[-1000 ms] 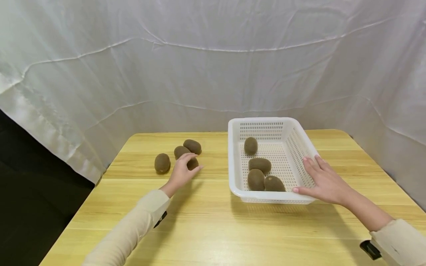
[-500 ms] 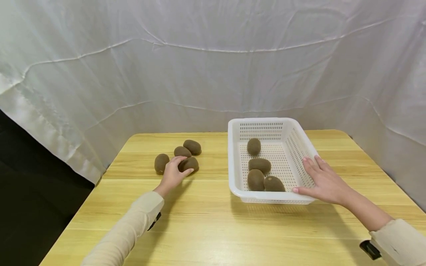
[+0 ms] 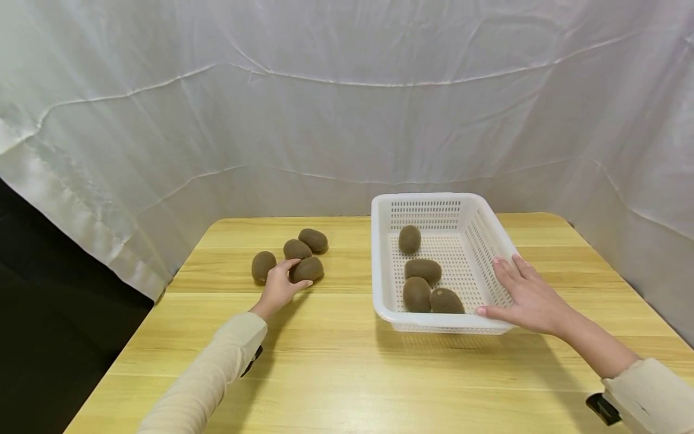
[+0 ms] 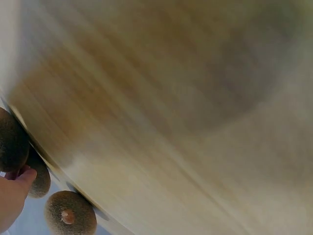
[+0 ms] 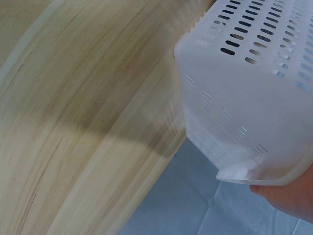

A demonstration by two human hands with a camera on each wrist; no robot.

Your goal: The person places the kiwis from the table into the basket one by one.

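In the head view, my left hand [image 3: 279, 288] is at a brown kiwi [image 3: 308, 269] on the table, its fingers on the kiwi's left end and its thumb along the near side. It grips this kiwi, which is still down among the others. Two more kiwis lie just behind, and another kiwi [image 3: 263, 267] sits to the left. My right hand [image 3: 534, 301] rests over the right rim of a white plastic basket [image 3: 382, 312], fingers fairly straight. Inside the basket lie several kiwis [image 3: 423, 270]. The right wrist view shows part of that hand [image 5: 288, 196] touching the rim.
Everything stands on a light wooden table [image 3: 347, 374]. A pale cloth curtain [image 3: 325, 132] hangs behind and around it. Dark fabric [image 3: 59, 313] shows at the far left, beyond the table's edge.
My left hand has drawn back leftward and toward me, from above the near kiwi to its left end. The rearmost kiwi in the basket has rocked slightly. My right hand has stayed put.
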